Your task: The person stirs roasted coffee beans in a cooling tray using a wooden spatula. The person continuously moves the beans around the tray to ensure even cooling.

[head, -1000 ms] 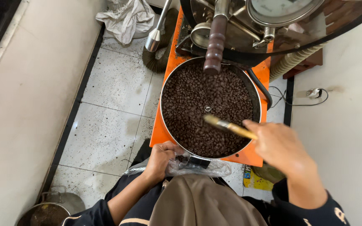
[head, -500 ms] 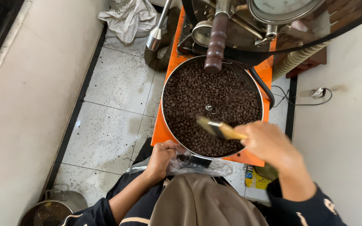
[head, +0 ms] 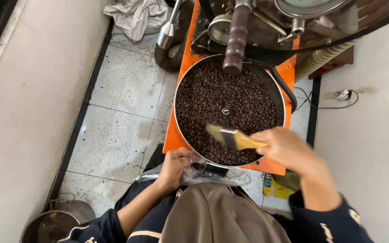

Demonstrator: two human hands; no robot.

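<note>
A round metal tray (head: 179, 130) on an orange machine holds dark roasted coffee beans (head: 230, 96). My right hand (head: 284, 148) grips a yellow-handled paintbrush (head: 229, 136), its bristles over the beans at the near side of the tray. My left hand (head: 174, 167) holds a clear plastic bag (head: 217, 176) under the tray's front outlet, at the near rim.
A dark wooden handle (head: 235, 38) and metal machine parts overhang the tray's far side. White tiled floor (head: 122, 117) lies to the left, with a crumpled white bag (head: 133, 15) at the top and a metal bucket (head: 52, 222) at bottom left. A pale wall (head: 370, 135) is right.
My right hand has swept the brush leftward and toward the near rim of the tray. The left hand has stayed at the bag.
</note>
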